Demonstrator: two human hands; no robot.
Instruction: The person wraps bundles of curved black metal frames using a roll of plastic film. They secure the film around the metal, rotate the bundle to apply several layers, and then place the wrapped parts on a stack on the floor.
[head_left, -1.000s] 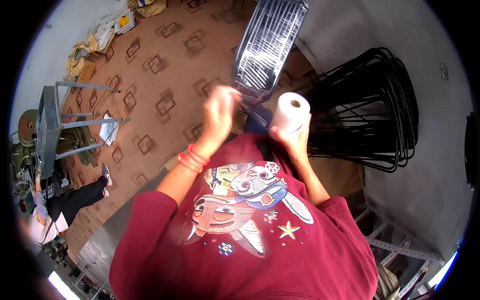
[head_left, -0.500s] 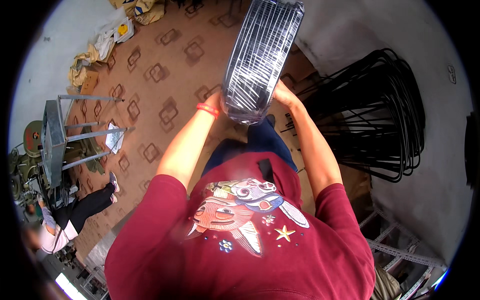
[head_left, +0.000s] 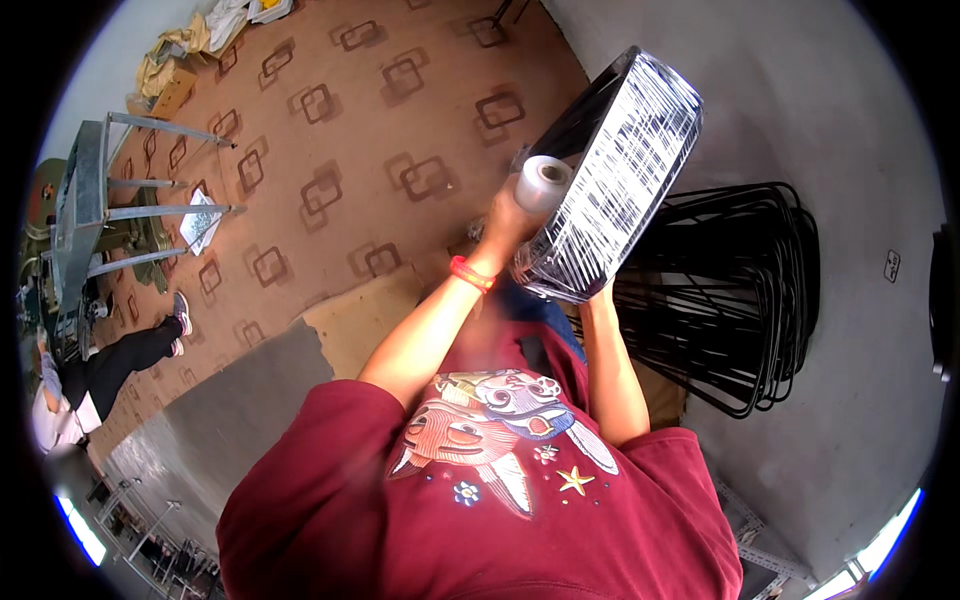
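Observation:
A bundle of black bent-rod frames [head_left: 625, 175], wrapped in clear stretch film, stands tilted to the right in front of me. My left hand [head_left: 508, 222], with a red band on its wrist, is closed around a roll of stretch film [head_left: 543, 184] at the bundle's left side. The roll's hollow core faces up. My right hand [head_left: 598, 297] is at the bundle's lower right end; its fingers are mostly hidden behind the bundle, though it seems to support that end.
Many unwrapped black rod frames [head_left: 745, 290] lean stacked by the grey wall at right. An upturned metal-legged stool or table [head_left: 85, 215] lies left. Beyond it is another person [head_left: 110, 375]. Cardboard boxes [head_left: 172, 92] stand far left; a grey sheet [head_left: 235, 400] lies on the patterned floor.
The bundle has swung to the right and come lower, tilting over. My left hand has come round to its left side, where the film roll now shows. My view has shifted too.

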